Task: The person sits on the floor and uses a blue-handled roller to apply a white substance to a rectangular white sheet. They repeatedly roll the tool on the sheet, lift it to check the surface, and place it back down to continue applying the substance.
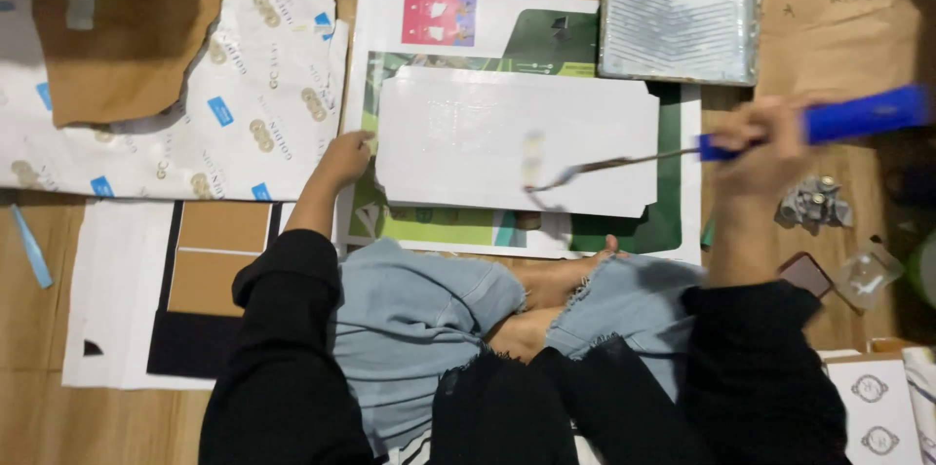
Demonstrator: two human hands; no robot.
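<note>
Knees (468,299) crossed on the floor below, I see my right hand (770,148) closed on a blue-handled roller (534,161) whose long axis runs leftward onto the white board (468,138), while my left hand (346,155) presses fingers to its left edge.

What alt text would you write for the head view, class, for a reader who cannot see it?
A seated person's right hand rolls a blue-handled paint roller over a white board while the left hand rests at its edge. A paint tray lies beyond it.
</note>
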